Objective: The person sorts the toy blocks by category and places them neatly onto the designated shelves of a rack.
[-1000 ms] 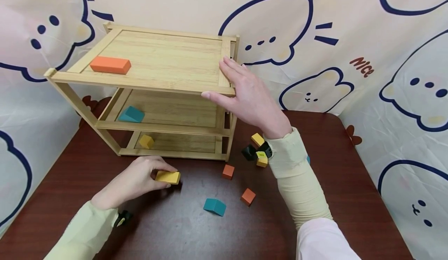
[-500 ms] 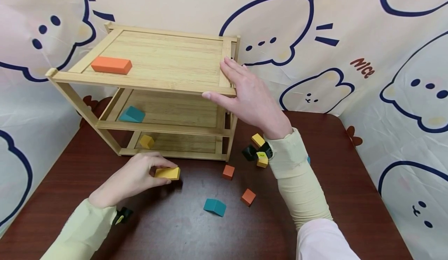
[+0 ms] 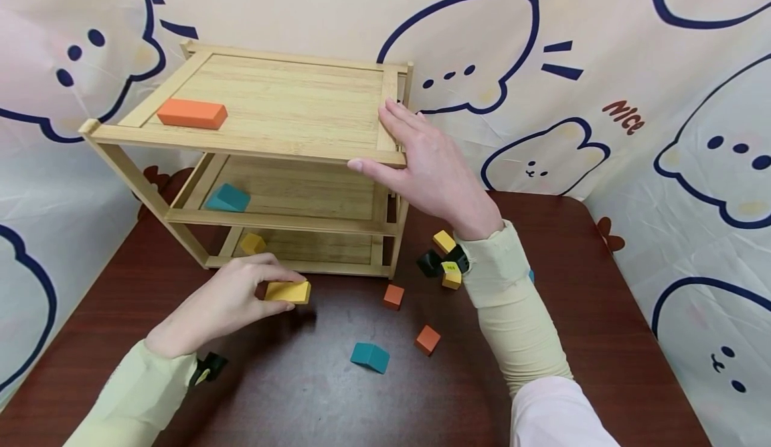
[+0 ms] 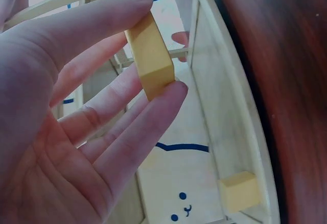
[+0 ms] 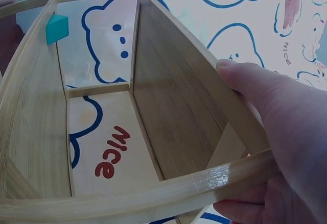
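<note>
My left hand (image 3: 231, 296) pinches a yellow rectangular block (image 3: 289, 292) between thumb and fingers, just above the table in front of the wooden shelf (image 3: 283, 102). In the left wrist view the block (image 4: 150, 50) lies between thumb and fingertips, fully visible along one side. My right hand (image 3: 434, 166) rests on the top right corner of the shelf, its fingers straight and its thumb along the front edge. The right wrist view shows that thumb (image 5: 245, 81) against the wooden edge. An orange block (image 3: 193, 114) lies on the top board at left.
A teal block (image 3: 228, 197) sits on the middle shelf, a yellow block (image 3: 252, 243) on the bottom one. On the table are a teal block (image 3: 370, 356), an orange cube (image 3: 393, 296), another orange cube (image 3: 427, 340) and yellow blocks (image 3: 444, 240) near the right wrist.
My left hand has lifted the yellow block slightly and moved a little towards the shelf. The right hand keeps its place on the shelf corner.
</note>
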{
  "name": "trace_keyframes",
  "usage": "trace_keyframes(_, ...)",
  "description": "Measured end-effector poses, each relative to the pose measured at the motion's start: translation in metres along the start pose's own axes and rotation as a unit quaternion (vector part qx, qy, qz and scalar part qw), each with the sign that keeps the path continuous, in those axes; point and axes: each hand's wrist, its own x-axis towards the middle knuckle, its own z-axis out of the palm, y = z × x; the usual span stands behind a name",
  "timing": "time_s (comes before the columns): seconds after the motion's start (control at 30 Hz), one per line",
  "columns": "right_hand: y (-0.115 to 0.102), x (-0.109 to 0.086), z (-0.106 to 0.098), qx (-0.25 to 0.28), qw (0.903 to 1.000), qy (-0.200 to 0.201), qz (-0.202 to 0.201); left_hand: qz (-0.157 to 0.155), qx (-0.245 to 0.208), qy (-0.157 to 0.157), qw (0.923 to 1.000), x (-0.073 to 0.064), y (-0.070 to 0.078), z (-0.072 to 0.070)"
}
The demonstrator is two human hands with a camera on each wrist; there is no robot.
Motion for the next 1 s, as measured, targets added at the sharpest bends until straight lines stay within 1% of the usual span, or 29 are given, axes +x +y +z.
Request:
trace_keyframes(0.13, 0.000, 0.000, 0.000, -0.002, 1.0000, 0.000, -0.001, -0.005, -0.003, 0.003, 1.0000, 0.000, 0.006, -0.005)
trace_keyframes(0.23, 0.000, -0.001, -0.001, -0.002, 1.0000, 0.000, -0.003, -0.001, -0.005, 0.011, 0.9999, 0.000, 0.010, -0.010)
trace_keyframes(0.5, 0.000, -0.001, -0.001, -0.004, 1.0000, 0.001, -0.007, 0.031, 0.017, 0.052, 0.9980, 0.000, 0.018, -0.025)
trace_keyframes(0.87, 0.001, -0.001, 0.000, -0.002, 0.9998, 0.008, -0.016, 0.056, 0.035, 0.075, 0.9950, 0.004, 0.027, -0.040)
trace_keyframes(1.0, 0.001, -0.001, 0.000, -0.005, 0.9999, 0.008, -0.013, 0.073, 0.042, 0.086, 0.9927, 0.006, 0.029, -0.044)
